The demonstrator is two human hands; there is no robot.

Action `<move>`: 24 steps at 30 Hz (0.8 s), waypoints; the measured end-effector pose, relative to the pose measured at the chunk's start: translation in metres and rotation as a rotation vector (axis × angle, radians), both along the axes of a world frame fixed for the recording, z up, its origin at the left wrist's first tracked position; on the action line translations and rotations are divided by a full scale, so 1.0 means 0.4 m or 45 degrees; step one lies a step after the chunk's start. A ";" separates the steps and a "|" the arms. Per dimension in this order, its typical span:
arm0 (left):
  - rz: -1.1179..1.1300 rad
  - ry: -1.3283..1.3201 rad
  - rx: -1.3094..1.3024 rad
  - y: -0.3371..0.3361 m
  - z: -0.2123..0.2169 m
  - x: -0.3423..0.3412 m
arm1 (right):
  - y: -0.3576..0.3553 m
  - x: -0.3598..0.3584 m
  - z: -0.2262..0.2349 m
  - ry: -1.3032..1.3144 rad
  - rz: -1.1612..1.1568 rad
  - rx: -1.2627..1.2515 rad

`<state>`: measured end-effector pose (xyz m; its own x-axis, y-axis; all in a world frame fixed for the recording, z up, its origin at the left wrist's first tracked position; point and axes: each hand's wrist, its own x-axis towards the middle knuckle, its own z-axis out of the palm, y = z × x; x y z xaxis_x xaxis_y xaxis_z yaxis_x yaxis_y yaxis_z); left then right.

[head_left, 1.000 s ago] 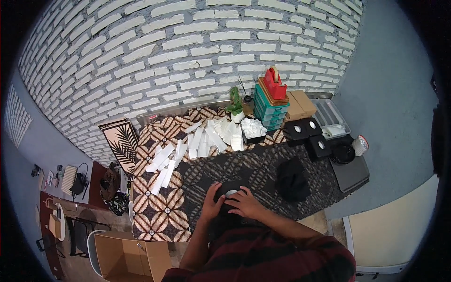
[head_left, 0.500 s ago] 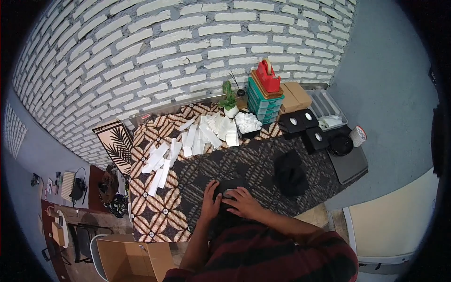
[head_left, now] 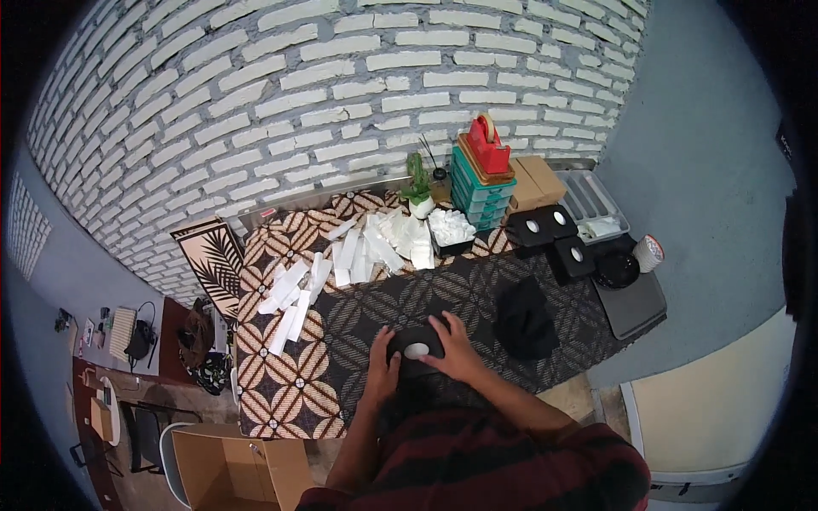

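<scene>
A small black box (head_left: 415,337) with a white oval label lies in front of me near the table's front edge. My left hand (head_left: 383,362) grips its left side, with the thumb on the near part. At its right side is my right hand (head_left: 455,349), fingers bent along the edge and thumb near the oval label. The underside of the box is hidden. To the right of my right hand lies a crumpled black cloth (head_left: 524,319) on the dark table mat (head_left: 469,298).
White paper strips (head_left: 285,289) spread over the table's left side. A tray of white filling (head_left: 452,228), a potted plant (head_left: 417,192), teal drawers (head_left: 479,192) and a red tape dispenser (head_left: 488,149) stand behind. More black boxes (head_left: 573,257) sit right. An open carton (head_left: 230,468) stands lower left.
My right hand has moved right, off the top of the black box to its side, uncovering the white oval label. My left hand stays at the left side.
</scene>
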<state>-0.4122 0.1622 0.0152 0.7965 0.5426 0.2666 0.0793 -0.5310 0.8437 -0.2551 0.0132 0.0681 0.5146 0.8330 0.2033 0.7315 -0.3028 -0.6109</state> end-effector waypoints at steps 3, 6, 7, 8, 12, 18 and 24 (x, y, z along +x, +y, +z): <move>0.025 -0.040 -0.066 -0.001 0.012 0.000 | 0.008 0.028 -0.047 0.504 0.068 0.032; 0.006 -0.056 -0.144 -0.008 0.029 0.001 | 0.003 0.024 -0.048 0.291 0.016 0.007; 0.002 -0.050 -0.134 -0.010 0.035 0.000 | 0.006 0.023 -0.043 0.288 0.021 0.008; -0.005 -0.042 -0.125 -0.012 0.044 0.000 | 0.009 0.019 -0.037 0.181 0.010 0.067; 0.013 -0.047 0.125 -0.010 0.080 0.011 | 0.020 0.028 -0.011 -0.072 0.050 0.248; -0.054 0.171 0.335 0.018 0.196 0.036 | 0.053 0.041 0.054 0.591 0.099 0.460; -0.160 0.098 -0.034 0.019 0.255 0.039 | 0.061 0.069 0.112 0.797 -0.027 0.590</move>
<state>-0.3965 0.1698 0.1172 0.8763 0.4432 0.1890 0.0783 -0.5180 0.8518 -0.2276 0.0376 0.1127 0.6632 0.7226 0.1948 0.2054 0.0745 -0.9758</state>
